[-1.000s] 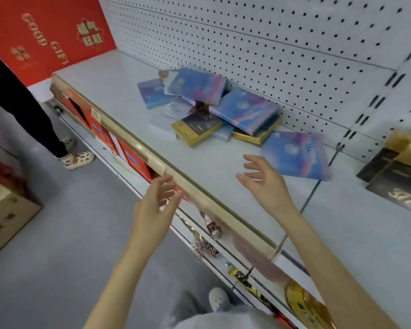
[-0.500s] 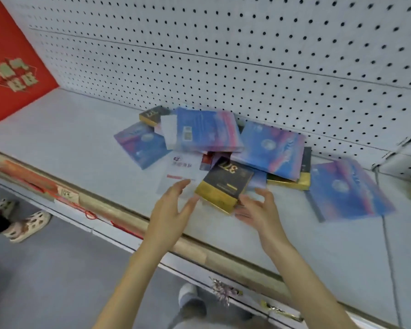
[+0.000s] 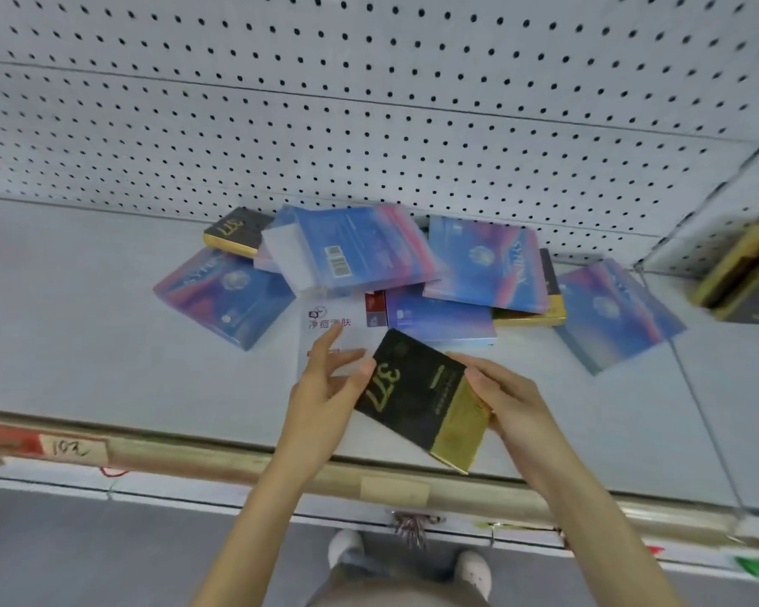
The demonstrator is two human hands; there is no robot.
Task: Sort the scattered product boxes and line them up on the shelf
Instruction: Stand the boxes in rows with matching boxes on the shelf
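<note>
Shelf with blue boxes scattered at the back. Right hand grips the gold end of a black box above the front edge. Left hand, fingers spread, touches the box with its thumb.

the pale shelf carries scattered blue boxes, black-and-gold boxes and what seems a white box.

we're seeing bright flat light, soft shadows under the blue boxes, fisheye curve on the pegboard, gold boxes at far right smeared blurry
</note>
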